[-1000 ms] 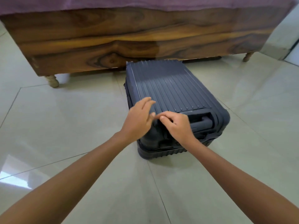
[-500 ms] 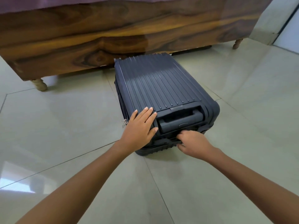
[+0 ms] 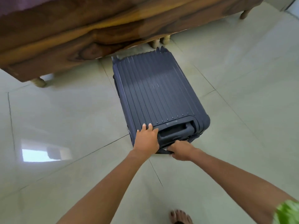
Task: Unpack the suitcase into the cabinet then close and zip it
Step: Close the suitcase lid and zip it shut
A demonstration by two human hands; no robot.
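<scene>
Pale glossy floor tiles (image 3: 64,113) fill the view, with a bright window reflection on the left. Across the top runs the wooden bed frame (image 3: 84,38) on short turned legs, purple bedding showing at the upper left corner. Just in front of it, flat on the floor, lies the dark blue ribbed hard-shell suitcase (image 3: 155,91), lid down and closed, its far end close by the frame and its handle end pointing this way. The recessed telescopic handle (image 3: 176,131) sits in that near end. The left hand (image 3: 147,139) is laid flat on the near left corner of the shell, fingers straight and spread, pressing down. The right hand (image 3: 182,150) is low on the near edge, fingers curled round a dark strap or carry handle there; which one, I cannot tell. A bare foot (image 3: 180,216) stands at the bottom edge.
</scene>
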